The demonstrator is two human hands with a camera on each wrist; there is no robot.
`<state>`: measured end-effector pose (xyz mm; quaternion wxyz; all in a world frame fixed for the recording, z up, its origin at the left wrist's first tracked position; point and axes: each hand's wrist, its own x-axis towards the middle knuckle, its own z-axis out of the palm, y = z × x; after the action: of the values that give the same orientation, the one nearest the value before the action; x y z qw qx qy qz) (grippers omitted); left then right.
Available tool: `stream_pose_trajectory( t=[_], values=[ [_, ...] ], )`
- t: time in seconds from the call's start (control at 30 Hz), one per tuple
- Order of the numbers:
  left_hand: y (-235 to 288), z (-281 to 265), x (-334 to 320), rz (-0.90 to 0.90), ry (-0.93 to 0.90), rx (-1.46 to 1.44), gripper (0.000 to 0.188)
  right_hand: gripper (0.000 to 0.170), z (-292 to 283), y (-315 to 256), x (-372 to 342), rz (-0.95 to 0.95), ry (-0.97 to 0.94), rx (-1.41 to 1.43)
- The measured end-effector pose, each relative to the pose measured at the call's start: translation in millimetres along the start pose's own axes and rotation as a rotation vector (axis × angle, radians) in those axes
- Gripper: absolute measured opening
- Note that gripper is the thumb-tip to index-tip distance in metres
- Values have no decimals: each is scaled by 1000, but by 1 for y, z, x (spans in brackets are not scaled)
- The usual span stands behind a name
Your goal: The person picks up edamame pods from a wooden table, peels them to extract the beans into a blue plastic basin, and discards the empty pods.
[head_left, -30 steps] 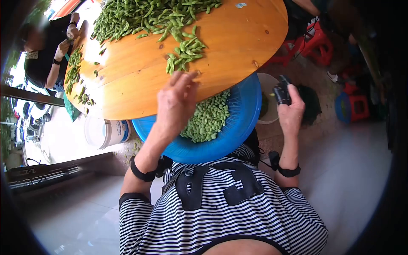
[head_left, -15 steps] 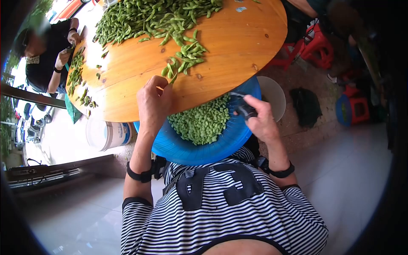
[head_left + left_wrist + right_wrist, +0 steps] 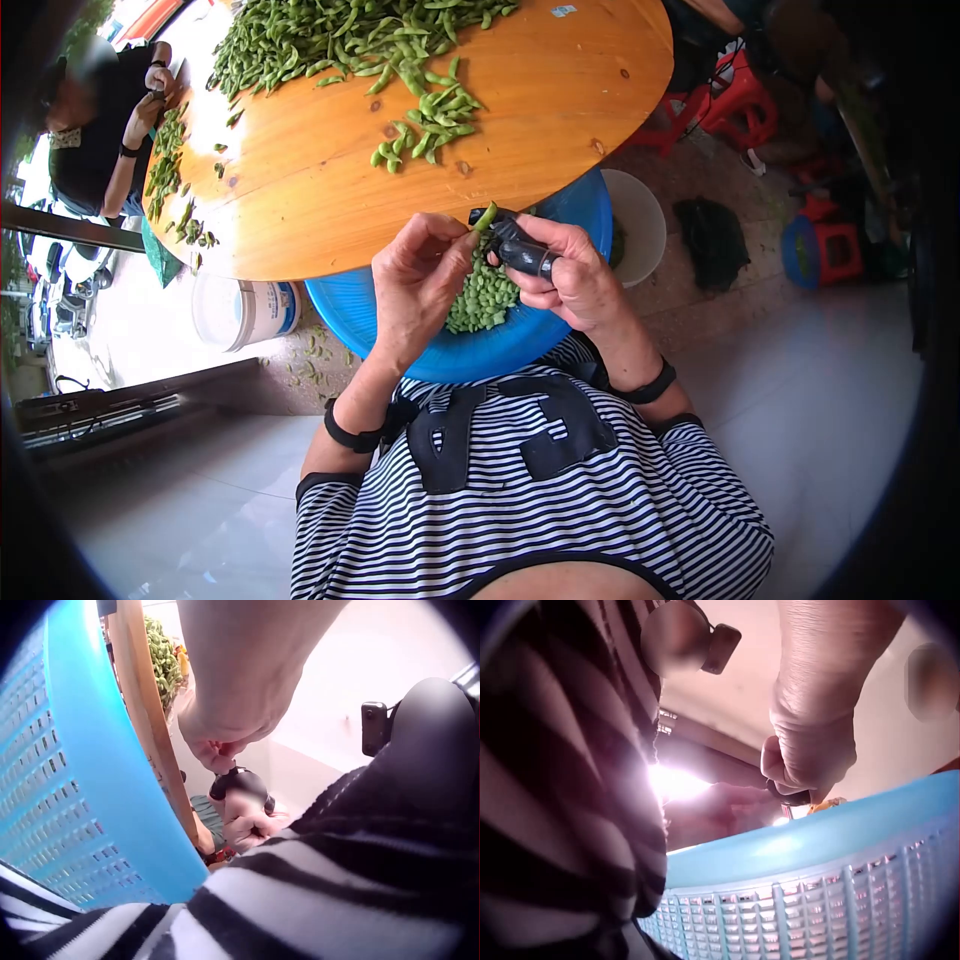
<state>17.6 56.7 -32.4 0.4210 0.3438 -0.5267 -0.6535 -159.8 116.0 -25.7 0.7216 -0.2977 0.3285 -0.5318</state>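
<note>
In the head view, the left hand (image 3: 412, 290) pinches a green soybean pod (image 3: 486, 216) between thumb and fingertips, its free end pointing up. My right hand (image 3: 580, 275) grips a black-handled tool (image 3: 524, 252), its front end right at the pod. Just what the tool is, I cannot tell. Both hands are close together over a blue plastic basket (image 3: 440, 370), which holds shelled green beans (image 3: 485, 302). The left wrist view has the left hand (image 3: 214, 746) above the basket's rim; in the right wrist view the right hand (image 3: 814, 757) is beyond the rim.
An oval wooden table (image 3: 300, 205) overhangs the basket and bears a big heap of pods (image 3: 320, 45) and a smaller cluster (image 3: 435, 120). White buckets (image 3: 250, 312) stand on the floor. Red stools (image 3: 745, 105) are at right. Another person (image 3: 95, 140) sits at left.
The left hand has come back from the table's pods with one pod. My right hand, with the black tool, has moved left from beyond the basket to meet it.
</note>
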Motion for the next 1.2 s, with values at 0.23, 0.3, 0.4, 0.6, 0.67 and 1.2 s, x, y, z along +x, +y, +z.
stream_pose_trajectory(
  t=[0.23, 0.3, 0.4, 0.6, 0.67, 1.2],
  values=[
    [-3, 1, -4, 149, -16, 280, 10, 39, -3, 3, -4, -56, 26, -37],
    [-1, 2, -2, 624, -54, 759, 7, 35, -6, 8, -4, -85, 95, -144],
    [4, 4, -4, 631, -97, 724, 14, 35, -26, 19, -4, -130, -137, 91],
    [-8, -10, 3, -281, -381, -722, 4, 42, -19, 14, -10, 10, -124, 341],
    [-8, -7, 3, -336, -406, -722, 7, 40, -32, 11, -10, -15, -188, 232],
    [6, -5, 3, 346, -304, 760, 15, 35, 2, 8, -19, -364, 205, -1011]
  ],
)
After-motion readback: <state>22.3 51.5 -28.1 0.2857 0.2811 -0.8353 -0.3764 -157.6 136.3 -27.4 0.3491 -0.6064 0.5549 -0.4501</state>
